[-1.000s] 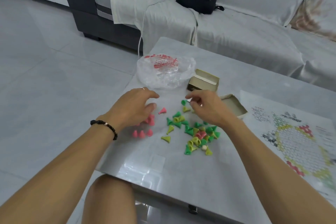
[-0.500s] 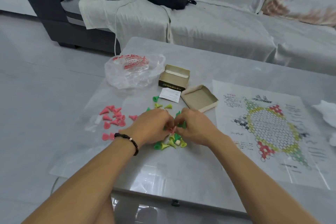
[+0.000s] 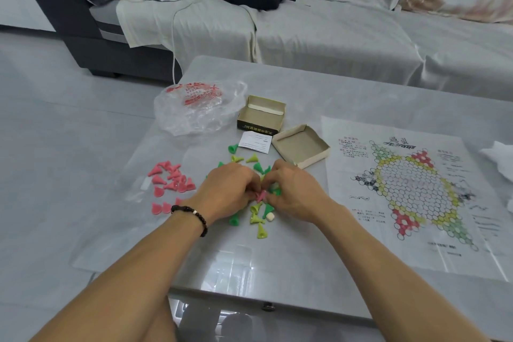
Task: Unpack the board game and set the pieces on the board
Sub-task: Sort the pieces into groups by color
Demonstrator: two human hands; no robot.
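Left hand (image 3: pixel 227 191): palm down, fingers curled inward at the tips, forearm extended from lower left. Right hand (image 3: pixel 295 194): palm down, fingers curled likewise, forearm extended from lower right. Fingertips of both are brought together; what is gripped cannot be told.

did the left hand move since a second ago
Yes. The left hand went from hovering over the pink pieces to the right, away from them, into the mixed pile beside the right hand.
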